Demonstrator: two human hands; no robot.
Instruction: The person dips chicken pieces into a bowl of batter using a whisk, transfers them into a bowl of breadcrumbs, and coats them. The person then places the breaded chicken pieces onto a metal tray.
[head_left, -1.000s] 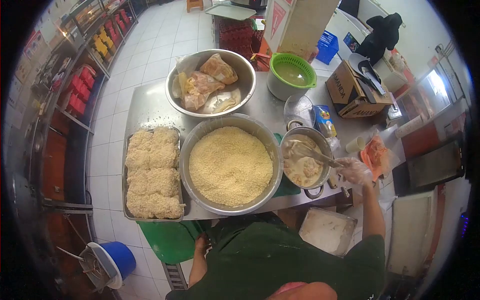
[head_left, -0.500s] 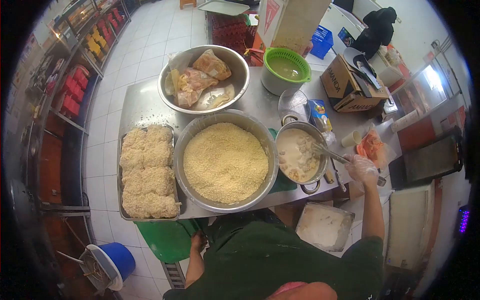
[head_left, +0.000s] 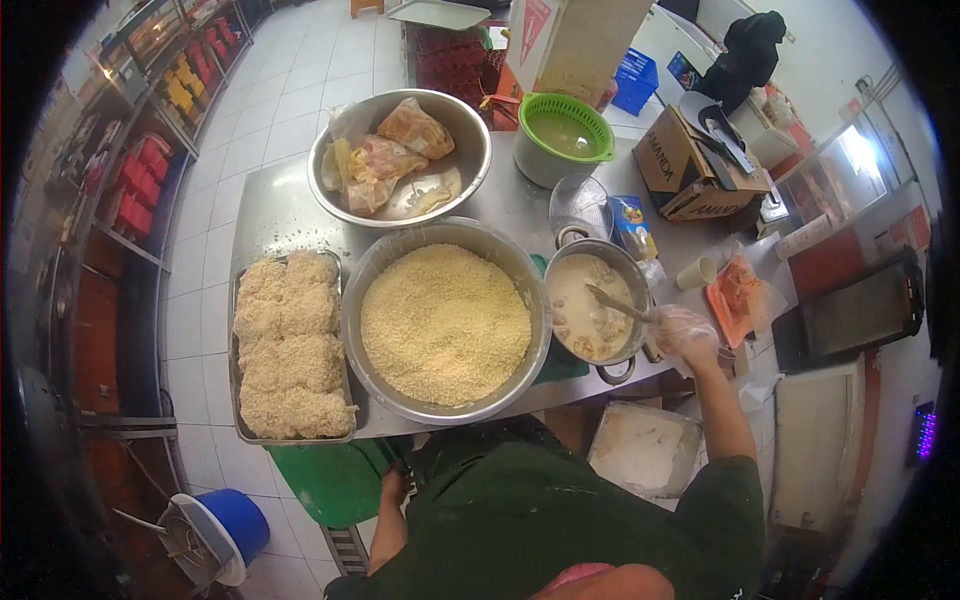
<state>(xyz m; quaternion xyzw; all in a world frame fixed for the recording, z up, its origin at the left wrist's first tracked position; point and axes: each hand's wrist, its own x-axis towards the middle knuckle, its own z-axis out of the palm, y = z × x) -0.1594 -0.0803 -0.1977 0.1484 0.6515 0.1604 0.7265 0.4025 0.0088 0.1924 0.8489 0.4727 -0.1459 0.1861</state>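
Observation:
My right hand, in a clear plastic glove, is closed around the handle of a metal whisk. The whisk's far end dips into a two-handled steel pot of milky white liquid with lumpy pieces in it. Low on the left, my left hand hangs beside a green bin below the table edge; its fingers are mostly hidden. Left of the pot stands a wide metal bowl full of pale yellow crumbs. A metal tray beside it holds crumb-coated pieces.
Behind the crumbs is a steel bowl with bagged raw meat. A grey pot with a green strainer, a cardboard box, a cup and an orange tray stand right. A floury pan sits below the table.
My right hand has moved left toward the pot, and the whisk reaches further across the liquid. The view has shifted slightly; my left hand stays by the green bin.

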